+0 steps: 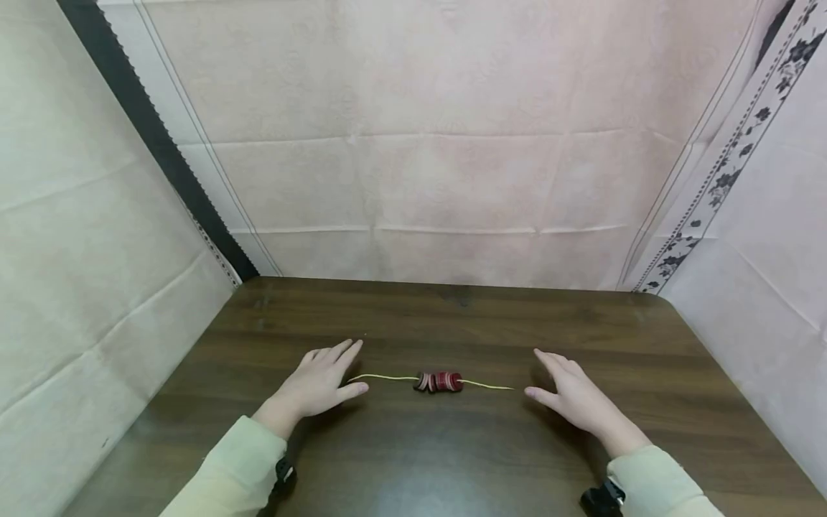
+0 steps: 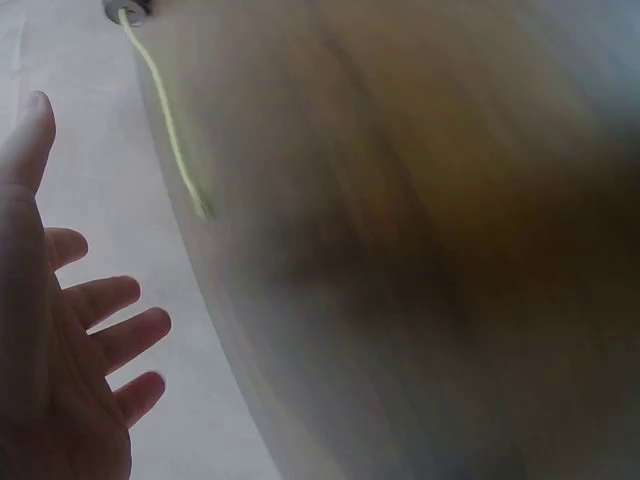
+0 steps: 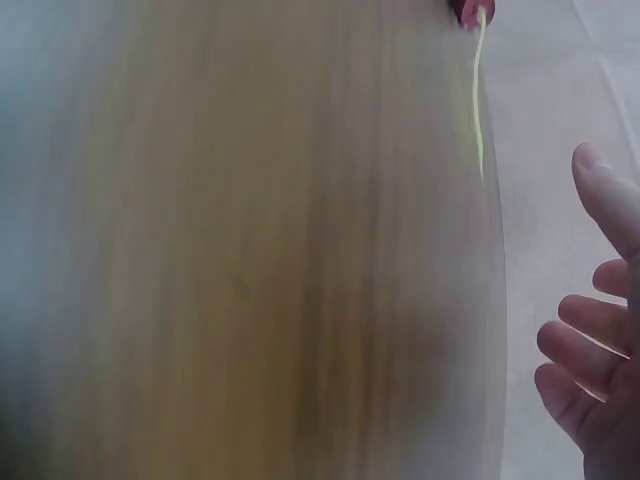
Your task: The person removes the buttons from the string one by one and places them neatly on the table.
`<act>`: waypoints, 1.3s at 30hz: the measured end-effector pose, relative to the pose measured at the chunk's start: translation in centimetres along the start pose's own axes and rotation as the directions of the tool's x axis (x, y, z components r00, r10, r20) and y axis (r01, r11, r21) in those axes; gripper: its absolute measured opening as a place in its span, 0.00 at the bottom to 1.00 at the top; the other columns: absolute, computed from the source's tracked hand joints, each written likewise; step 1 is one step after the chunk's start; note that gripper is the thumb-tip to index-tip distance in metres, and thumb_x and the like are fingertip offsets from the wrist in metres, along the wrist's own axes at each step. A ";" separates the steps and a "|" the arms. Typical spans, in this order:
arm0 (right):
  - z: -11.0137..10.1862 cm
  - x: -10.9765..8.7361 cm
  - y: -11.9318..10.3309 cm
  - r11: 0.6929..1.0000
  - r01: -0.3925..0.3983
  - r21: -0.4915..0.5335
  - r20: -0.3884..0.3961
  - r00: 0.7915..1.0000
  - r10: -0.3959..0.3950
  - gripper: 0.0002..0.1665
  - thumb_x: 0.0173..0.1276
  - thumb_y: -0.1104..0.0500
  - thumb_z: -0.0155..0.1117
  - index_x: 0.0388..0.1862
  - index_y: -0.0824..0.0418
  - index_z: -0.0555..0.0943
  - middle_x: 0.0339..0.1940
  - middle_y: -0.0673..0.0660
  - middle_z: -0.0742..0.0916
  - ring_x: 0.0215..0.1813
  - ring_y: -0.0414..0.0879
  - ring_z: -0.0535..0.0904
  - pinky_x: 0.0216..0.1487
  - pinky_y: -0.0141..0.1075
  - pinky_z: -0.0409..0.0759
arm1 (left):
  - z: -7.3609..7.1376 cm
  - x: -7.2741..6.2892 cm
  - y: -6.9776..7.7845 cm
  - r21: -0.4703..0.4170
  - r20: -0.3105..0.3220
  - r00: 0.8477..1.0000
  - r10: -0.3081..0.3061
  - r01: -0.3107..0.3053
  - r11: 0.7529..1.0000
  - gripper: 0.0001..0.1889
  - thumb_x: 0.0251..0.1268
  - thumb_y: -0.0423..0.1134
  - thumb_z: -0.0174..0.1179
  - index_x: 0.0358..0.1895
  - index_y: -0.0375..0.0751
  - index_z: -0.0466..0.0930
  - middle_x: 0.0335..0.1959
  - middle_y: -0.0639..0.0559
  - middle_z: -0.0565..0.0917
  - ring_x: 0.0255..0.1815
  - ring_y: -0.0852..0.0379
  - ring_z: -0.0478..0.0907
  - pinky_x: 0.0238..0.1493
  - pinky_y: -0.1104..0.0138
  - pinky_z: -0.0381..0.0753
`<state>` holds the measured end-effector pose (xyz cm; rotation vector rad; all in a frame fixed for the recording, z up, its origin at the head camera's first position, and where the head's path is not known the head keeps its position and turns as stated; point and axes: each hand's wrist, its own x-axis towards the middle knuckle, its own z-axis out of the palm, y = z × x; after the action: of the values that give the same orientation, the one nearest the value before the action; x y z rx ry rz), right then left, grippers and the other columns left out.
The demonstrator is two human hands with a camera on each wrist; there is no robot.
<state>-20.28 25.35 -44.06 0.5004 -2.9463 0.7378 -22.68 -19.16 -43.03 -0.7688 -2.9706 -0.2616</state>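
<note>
A short row of flat round discs [image 1: 439, 382], dark red, pink and blackish, lies on the table with a yellow string [image 1: 487, 386] running through it. The string's two ends stick out to the left and right. Left of it, my left hand [image 1: 319, 379] has its fingers spread, the thumb near the string's left end. Past the right end, my right hand [image 1: 571, 395] is held with loose, extended fingers and grips nothing. In the left wrist view a greyish end disc [image 2: 127, 12] shows; the right wrist view shows a red one [image 3: 474, 12].
The brown wooden table [image 1: 452, 316] has rounded far corners. Pale cloth [image 1: 439, 187] hangs behind it, with more cloth at the left [image 1: 97, 287] and right [image 1: 762, 309]. Dark bands [image 2: 480, 200] blur the tabletop in the wrist views.
</note>
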 end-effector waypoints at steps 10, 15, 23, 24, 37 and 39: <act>1.8 1.3 -2.2 0.984 -0.038 0.176 0.025 0.999 0.034 0.45 0.60 0.45 0.66 0.69 0.66 0.62 0.60 0.61 0.74 0.37 0.40 0.75 0.32 0.34 0.74 | 0.9 1.3 2.1 -0.166 0.049 0.999 0.000 0.009 0.986 0.43 0.61 0.63 0.54 0.74 0.45 0.50 0.69 0.43 0.61 0.68 0.41 0.58 0.64 0.45 0.54; 2.4 1.5 -2.7 0.973 -0.076 0.220 0.034 0.997 0.070 0.45 0.59 0.44 0.67 0.69 0.64 0.63 0.60 0.60 0.75 0.35 0.40 0.74 0.29 0.33 0.73 | 1.1 1.7 2.7 -0.275 0.051 0.999 -0.013 0.027 0.961 0.45 0.57 0.62 0.59 0.73 0.45 0.51 0.69 0.42 0.61 0.68 0.41 0.57 0.64 0.45 0.54; 3.1 1.9 -3.4 0.963 -0.090 0.253 0.045 0.996 0.081 0.44 0.58 0.44 0.68 0.68 0.63 0.65 0.60 0.58 0.76 0.35 0.41 0.73 0.29 0.34 0.73 | 1.4 2.2 3.4 -0.420 0.074 0.996 -0.049 0.076 0.904 0.47 0.53 0.58 0.66 0.73 0.46 0.52 0.67 0.45 0.62 0.59 0.48 0.69 0.55 0.50 0.69; 3.2 2.0 -3.4 0.964 -0.087 0.253 0.044 0.996 0.078 0.44 0.58 0.44 0.68 0.68 0.63 0.65 0.60 0.57 0.76 0.35 0.41 0.73 0.30 0.34 0.73 | 1.4 2.2 3.4 -0.427 0.075 0.996 -0.052 0.079 0.901 0.47 0.52 0.58 0.66 0.73 0.47 0.52 0.67 0.45 0.62 0.58 0.48 0.70 0.54 0.51 0.70; 3.9 2.2 -4.4 0.952 -0.077 0.296 0.044 0.997 0.067 0.39 0.60 0.47 0.68 0.65 0.64 0.68 0.57 0.58 0.79 0.36 0.41 0.73 0.32 0.35 0.73 | 2.1 2.5 4.3 -0.467 0.068 0.997 -0.022 0.052 0.883 0.45 0.53 0.58 0.65 0.71 0.46 0.56 0.58 0.48 0.73 0.46 0.55 0.75 0.49 0.55 0.73; 4.0 2.2 -4.5 0.951 -0.081 0.299 0.040 0.997 0.072 0.38 0.59 0.47 0.68 0.64 0.63 0.69 0.56 0.57 0.79 0.36 0.41 0.74 0.32 0.35 0.73 | 2.2 2.6 4.4 -0.479 0.069 0.997 -0.023 0.053 0.876 0.44 0.53 0.59 0.64 0.71 0.45 0.56 0.57 0.48 0.73 0.40 0.59 0.75 0.45 0.58 0.74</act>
<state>-20.79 19.06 -45.23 0.4184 -2.9055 1.2087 -22.86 -13.71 -44.27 -0.7625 -3.0063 -1.0284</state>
